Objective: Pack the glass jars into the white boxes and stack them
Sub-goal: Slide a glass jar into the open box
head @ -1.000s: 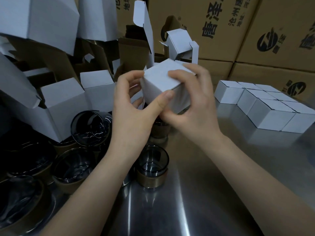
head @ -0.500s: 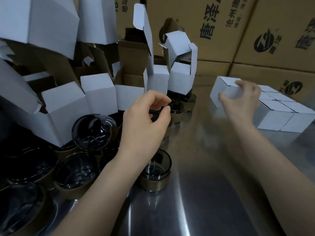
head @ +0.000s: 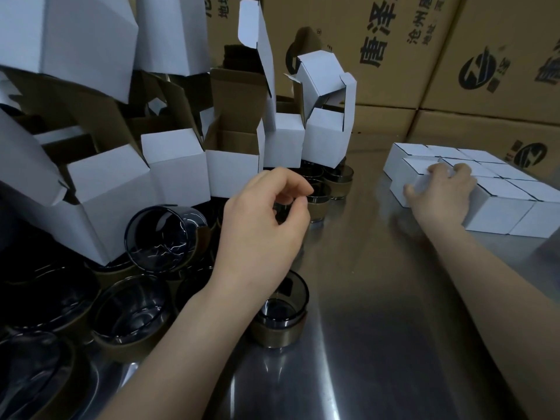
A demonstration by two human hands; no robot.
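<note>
Many open white boxes and unpacked glass jars are left at the left, a block of packed boxes is laid at the far right, one closed box is gripped against it by the right hand, and nothing is held by the loosely curled left hand.

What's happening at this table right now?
A person is packing by hand. The right hand grips a closed white cardboard box at the near corner of the block of closed white boxes on the shiny metal table. The left hand, loosely curled and empty, hovers over the dark glass jars beside the open white boxes.
</note>
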